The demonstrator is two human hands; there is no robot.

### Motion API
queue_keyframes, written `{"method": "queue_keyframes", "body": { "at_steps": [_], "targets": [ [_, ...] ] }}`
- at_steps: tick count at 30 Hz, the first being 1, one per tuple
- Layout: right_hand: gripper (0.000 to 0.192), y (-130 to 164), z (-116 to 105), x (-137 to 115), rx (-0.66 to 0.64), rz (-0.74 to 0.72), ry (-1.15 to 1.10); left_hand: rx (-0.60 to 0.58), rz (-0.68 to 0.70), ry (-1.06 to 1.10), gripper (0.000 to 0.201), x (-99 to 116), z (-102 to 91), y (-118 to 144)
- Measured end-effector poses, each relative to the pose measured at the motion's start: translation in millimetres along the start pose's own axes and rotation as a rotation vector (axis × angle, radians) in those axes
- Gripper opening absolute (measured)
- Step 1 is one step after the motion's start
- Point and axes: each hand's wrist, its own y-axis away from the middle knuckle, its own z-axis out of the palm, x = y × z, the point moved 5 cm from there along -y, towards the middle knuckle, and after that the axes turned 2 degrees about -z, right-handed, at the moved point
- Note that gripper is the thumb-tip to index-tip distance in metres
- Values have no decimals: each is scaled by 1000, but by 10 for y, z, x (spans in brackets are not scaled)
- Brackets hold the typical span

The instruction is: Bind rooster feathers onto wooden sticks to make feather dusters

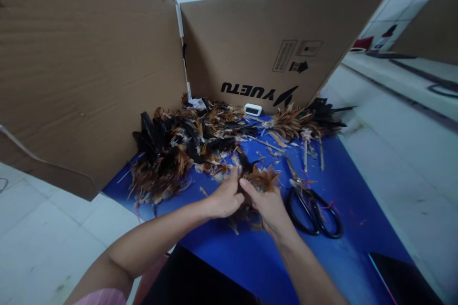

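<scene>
My right hand (267, 202) is closed round a bunch of brown feathers (265, 178), its thumb lying along the top. Close beside it, my left hand (224, 198) has its fingers curled with the index finger raised against the feathers; what it grips, if anything, is hidden. Just right of my hands, black-handled scissors (315, 212) lie on the blue tabletop (361, 200), with pinkish-red thread (327, 206) over them. A large heap of brown and black feathers (200, 133) spreads beyond my hands.
Feather bundles with stick handles (304, 121) lie at the back right. A small white digital device (253, 109) stands before the cardboard panel (250, 47). Another cardboard panel (89, 66) rises on the left. A dark flat device (400, 279) rests at the near right corner.
</scene>
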Motion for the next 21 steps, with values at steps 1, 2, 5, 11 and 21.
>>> {"method": "queue_keyframes", "body": {
  "at_steps": [1, 2, 5, 11, 21],
  "targets": [
    [44, -32, -12, 40, 0, -4, 8, -9, -19, -7, 79, -22, 6, -18],
    [43, -60, -28, 76, 5, -10, 10, -16, -32, -2, 81, -34, 11, -37],
    [44, -108, -105, 144, 77, -17, -19, -19, -38, 61, 84, -21, 19, -97],
    [30, -98, -165, 119, 39, 145, -109, -235, -242, 625, 40, -70, 134, -174],
    [40, -157, -273, 264, 151, 108, -130, -394, -389, 902, 24, -275, 174, -158]
  ]
}}
